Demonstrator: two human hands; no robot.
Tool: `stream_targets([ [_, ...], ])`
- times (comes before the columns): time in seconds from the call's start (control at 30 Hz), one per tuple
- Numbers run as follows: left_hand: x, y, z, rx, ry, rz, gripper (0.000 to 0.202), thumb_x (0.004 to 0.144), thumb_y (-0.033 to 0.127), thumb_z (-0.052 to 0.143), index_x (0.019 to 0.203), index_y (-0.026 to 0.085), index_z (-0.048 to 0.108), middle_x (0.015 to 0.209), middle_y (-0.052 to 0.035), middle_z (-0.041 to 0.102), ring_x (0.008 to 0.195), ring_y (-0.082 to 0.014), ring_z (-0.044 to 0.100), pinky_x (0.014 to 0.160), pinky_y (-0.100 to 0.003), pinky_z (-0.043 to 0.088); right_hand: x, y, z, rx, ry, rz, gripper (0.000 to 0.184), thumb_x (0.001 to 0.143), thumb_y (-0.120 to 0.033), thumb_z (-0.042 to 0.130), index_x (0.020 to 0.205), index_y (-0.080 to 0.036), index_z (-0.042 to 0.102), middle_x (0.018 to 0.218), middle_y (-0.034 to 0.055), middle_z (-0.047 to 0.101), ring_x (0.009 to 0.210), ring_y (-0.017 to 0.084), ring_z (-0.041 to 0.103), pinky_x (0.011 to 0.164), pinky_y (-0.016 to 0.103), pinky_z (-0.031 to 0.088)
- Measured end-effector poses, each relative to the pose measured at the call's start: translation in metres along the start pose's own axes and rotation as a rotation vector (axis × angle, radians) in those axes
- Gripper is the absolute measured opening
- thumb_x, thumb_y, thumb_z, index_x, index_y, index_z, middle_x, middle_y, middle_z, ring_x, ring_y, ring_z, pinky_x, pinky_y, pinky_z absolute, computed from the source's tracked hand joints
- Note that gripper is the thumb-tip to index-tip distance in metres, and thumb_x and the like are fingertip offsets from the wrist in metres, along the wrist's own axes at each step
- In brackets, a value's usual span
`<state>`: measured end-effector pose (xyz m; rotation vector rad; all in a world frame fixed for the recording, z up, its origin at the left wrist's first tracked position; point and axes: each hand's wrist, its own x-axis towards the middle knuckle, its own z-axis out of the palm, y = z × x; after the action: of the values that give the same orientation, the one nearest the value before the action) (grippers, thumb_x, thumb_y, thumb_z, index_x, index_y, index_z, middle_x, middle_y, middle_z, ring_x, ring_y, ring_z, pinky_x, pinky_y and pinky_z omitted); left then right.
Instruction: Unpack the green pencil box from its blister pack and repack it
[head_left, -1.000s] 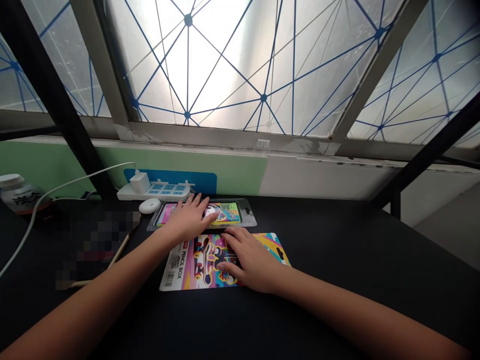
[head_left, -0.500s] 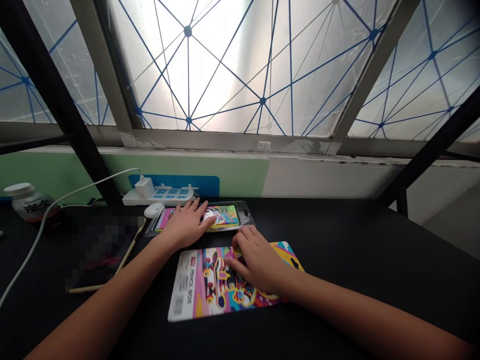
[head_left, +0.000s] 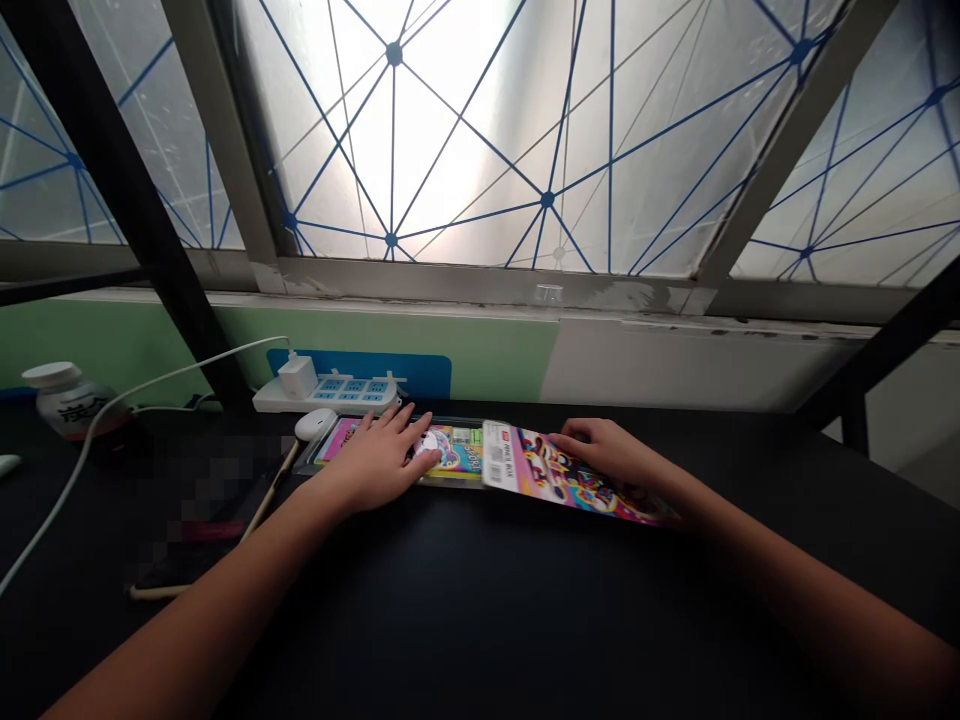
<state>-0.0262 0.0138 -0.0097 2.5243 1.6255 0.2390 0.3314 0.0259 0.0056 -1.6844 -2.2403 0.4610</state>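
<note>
My left hand (head_left: 386,460) lies flat, fingers spread, on a colourful printed package (head_left: 459,452) with a clear plastic edge, at the back of the black desk. My right hand (head_left: 611,450) is closed on the far edge of a bright card printed "PENCIL BOX" (head_left: 555,470), its fingers curled. The card slants down to the right, and its white left end overlaps the right end of the package. My right forearm and hand cover part of the card's right side.
A white power strip (head_left: 330,393) with a plugged-in charger (head_left: 298,377) stands by the wall, near a white rounded device (head_left: 316,424). Left are a lidded jar (head_left: 67,405), a white cable (head_left: 84,455) and a dark, partly blurred item with a pale wooden edge (head_left: 270,490).
My right hand has carried the pencil box card from the front middle of the desk back and to the right, beside the package. My left hand stays on the package. The view has shifted slightly.
</note>
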Motion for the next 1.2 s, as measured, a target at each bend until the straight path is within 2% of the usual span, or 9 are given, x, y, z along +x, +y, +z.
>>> stream_targets([
  [0.1, -0.001, 0.001, -0.001, -0.001, -0.015, 0.007, 0.079, 0.095, 0.075, 0.022, 0.158, 0.028, 0.028, 0.165, -0.0089, 0.021, 0.153, -0.0349, 0.015, 0.119, -0.057, 0.014, 0.008, 0.018, 0.001, 0.011, 0.005, 0.024, 0.046, 0.09, -0.064, 0.049, 0.083, -0.023, 0.069, 0.085, 0.0051, 0.074, 0.076, 0.023, 0.067, 0.065, 0.032, 0.048],
  [0.23, 0.0, 0.0, -0.001, 0.013, -0.01, 0.013, 0.079, 0.095, 0.075, 0.022, 0.157, 0.028, 0.029, 0.165, -0.0101, 0.021, 0.152, -0.0355, 0.016, 0.119, -0.058, 0.014, 0.008, 0.007, 0.016, 0.016, 0.081, 0.004, 0.047, 0.089, -0.064, 0.051, 0.098, -0.022, 0.069, 0.105, 0.0098, 0.072, 0.095, 0.028, 0.065, 0.08, 0.037, 0.048],
  [0.4, -0.002, -0.002, -0.002, 0.006, -0.024, 0.059, 0.077, 0.095, 0.074, 0.024, 0.158, 0.029, 0.027, 0.165, -0.0097, 0.021, 0.152, -0.035, 0.016, 0.119, -0.058, 0.015, 0.007, -0.006, 0.025, 0.057, 0.079, -0.023, 0.045, 0.088, -0.064, 0.052, 0.096, -0.023, 0.07, 0.1, 0.0073, 0.072, 0.087, 0.025, 0.065, 0.075, 0.035, 0.049],
  [0.57, -0.003, -0.001, -0.005, 0.002, -0.028, 0.088, 0.074, 0.096, 0.072, 0.024, 0.157, 0.031, 0.029, 0.165, -0.0104, 0.022, 0.152, -0.0347, 0.018, 0.119, -0.058, 0.016, 0.007, 0.002, 0.017, 0.094, 0.044, -0.007, 0.045, 0.085, -0.065, 0.056, 0.095, -0.023, 0.072, 0.094, 0.0052, 0.074, 0.082, 0.024, 0.066, 0.069, 0.033, 0.049],
  [0.73, -0.003, 0.0, -0.007, 0.018, -0.037, 0.095, 0.07, 0.097, 0.07, 0.025, 0.156, 0.033, 0.03, 0.165, -0.0101, 0.022, 0.152, -0.0344, 0.016, 0.118, -0.059, 0.016, 0.008, 0.009, 0.008, 0.108, 0.047, 0.022, 0.045, 0.081, -0.064, 0.06, 0.093, -0.023, 0.073, 0.094, 0.0059, 0.075, 0.085, 0.026, 0.067, 0.072, 0.034, 0.05],
  [0.97, -0.002, 0.001, -0.005, 0.017, -0.026, 0.076, 0.07, 0.097, 0.071, 0.025, 0.156, 0.034, 0.032, 0.164, -0.0102, 0.024, 0.152, -0.0342, 0.018, 0.118, -0.058, 0.017, 0.005, 0.002, 0.003, 0.119, 0.101, 0.064, 0.043, 0.079, -0.063, 0.064, 0.091, -0.022, 0.073, 0.092, 0.0057, 0.076, 0.084, 0.026, 0.068, 0.069, 0.034, 0.051],
  [1.1, -0.002, 0.009, 0.0, 0.011, 0.012, 0.042, 0.072, 0.095, 0.073, 0.026, 0.155, 0.033, 0.034, 0.164, -0.0111, 0.025, 0.152, -0.0351, 0.019, 0.118, -0.06, 0.017, 0.002, -0.01, 0.011, 0.116, 0.13, 0.081, 0.042, 0.081, -0.062, 0.063, 0.092, -0.022, 0.071, 0.093, 0.0065, 0.075, 0.081, 0.025, 0.067, 0.067, 0.034, 0.05],
  [1.2, -0.006, 0.025, 0.003, -0.018, 0.032, 0.036, 0.07, 0.096, 0.07, 0.03, 0.155, 0.031, 0.036, 0.164, -0.0122, 0.026, 0.152, -0.0353, 0.017, 0.118, -0.061, 0.015, -0.001, -0.02, 0.02, 0.104, 0.134, 0.08, 0.038, 0.083, -0.059, 0.062, 0.093, -0.023, 0.069, 0.092, 0.0065, 0.074, 0.079, 0.024, 0.066, 0.067, 0.034, 0.05],
])
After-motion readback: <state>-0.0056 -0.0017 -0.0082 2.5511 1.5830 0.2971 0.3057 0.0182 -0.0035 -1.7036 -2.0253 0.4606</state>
